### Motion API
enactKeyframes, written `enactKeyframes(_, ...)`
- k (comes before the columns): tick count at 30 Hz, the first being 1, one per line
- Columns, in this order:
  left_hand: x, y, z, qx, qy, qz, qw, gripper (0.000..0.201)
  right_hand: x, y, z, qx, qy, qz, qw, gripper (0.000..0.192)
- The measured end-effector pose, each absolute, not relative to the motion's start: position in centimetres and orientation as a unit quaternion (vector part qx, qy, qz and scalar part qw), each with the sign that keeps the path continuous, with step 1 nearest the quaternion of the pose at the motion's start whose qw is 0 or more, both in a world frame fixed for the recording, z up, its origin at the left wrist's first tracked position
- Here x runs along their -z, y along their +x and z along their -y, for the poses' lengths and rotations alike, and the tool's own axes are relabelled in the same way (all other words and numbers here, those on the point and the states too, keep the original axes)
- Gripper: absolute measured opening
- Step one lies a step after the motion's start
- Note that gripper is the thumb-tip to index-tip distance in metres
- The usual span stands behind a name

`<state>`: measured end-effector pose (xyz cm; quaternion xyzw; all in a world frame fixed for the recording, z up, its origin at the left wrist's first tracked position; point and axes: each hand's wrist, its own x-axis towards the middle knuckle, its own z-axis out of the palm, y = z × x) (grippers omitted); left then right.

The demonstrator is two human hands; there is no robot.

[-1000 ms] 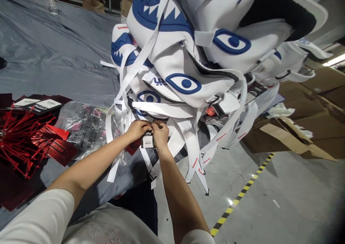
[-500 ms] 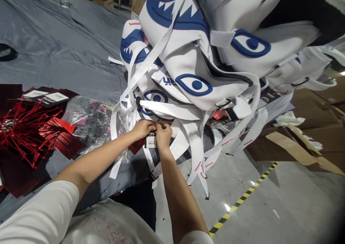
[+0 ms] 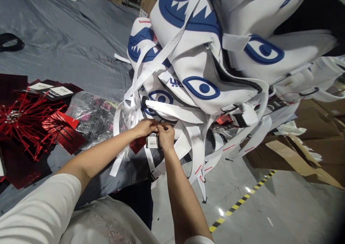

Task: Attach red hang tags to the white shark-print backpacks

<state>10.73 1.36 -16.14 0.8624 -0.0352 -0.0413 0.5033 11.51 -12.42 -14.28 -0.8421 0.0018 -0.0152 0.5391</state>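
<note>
My left hand (image 3: 147,127) and my right hand (image 3: 166,134) meet at the lower front of a pile of white bags (image 3: 194,57) printed with blue eyes and toothed mouths. Both hands are closed in a pinch, fingertips almost touching. Between them hangs a black hang tag (image 3: 152,141) with a white barcode label, its top edge at the fingers. Whatever fastens the tag is too small to make out. White straps (image 3: 175,111) of the bags run just above and beside my hands. A dark red card (image 3: 137,145) lies below my left wrist.
Red tags with stringy red ties (image 3: 16,118) lie at the left on the grey-covered table (image 3: 67,39), beside a clear plastic bag (image 3: 98,118). Open cardboard boxes (image 3: 309,154) stand at the right. Yellow-black tape (image 3: 242,200) crosses the floor.
The view has shifted slightly, so the pile sits further right. My hands stay pinched at the same spot, and the barcode label now shows a little more fully between them.
</note>
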Motion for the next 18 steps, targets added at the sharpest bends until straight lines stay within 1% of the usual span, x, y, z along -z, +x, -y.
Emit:
enactKeyframes(7, 16.0, 11.0, -1.4, 0.035, 0.864, 0.030, 0.501, 0.015, 14.0, 11.4, 12.4, 0.037, -0.859, 0.012, 0.511, 0.016)
enactKeyframes(12, 16.0, 10.5, -1.1, 0.028, 0.855, 0.020, 0.517, 0.018, 14.2, 11.4, 12.4, 0.048, -0.861, 0.009, 0.507, 0.016)
enactKeyframes(16, 16.1, 9.7, -0.8, 0.057, 0.839, 0.022, 0.541, 0.011, 14.5, 11.2, 12.3, 0.053, -0.860, 0.003, 0.508, 0.016)
enactKeyframes(18, 16.1, 9.6, -0.6, 0.069, 0.835, 0.011, 0.546, 0.017, 14.6, 11.2, 12.2, 0.055, -0.859, -0.001, 0.508, 0.017)
